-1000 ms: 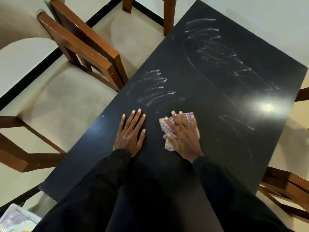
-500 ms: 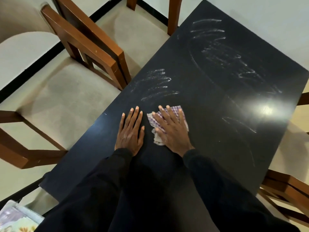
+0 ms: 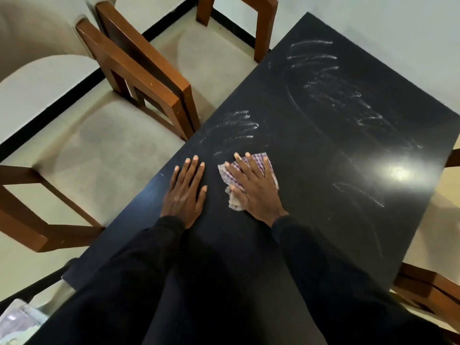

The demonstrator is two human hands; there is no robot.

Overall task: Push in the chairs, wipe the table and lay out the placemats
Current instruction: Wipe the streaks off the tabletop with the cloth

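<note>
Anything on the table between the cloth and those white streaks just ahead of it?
Nothing visible. The right hand presses the cloth flat just short of the streaks, with only bare table between. The left hand lies flat to its left, off that line.

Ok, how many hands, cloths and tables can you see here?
Hands: 2, left hand and right hand
Checked cloth: 1
Black table: 1
Total: 4
</note>
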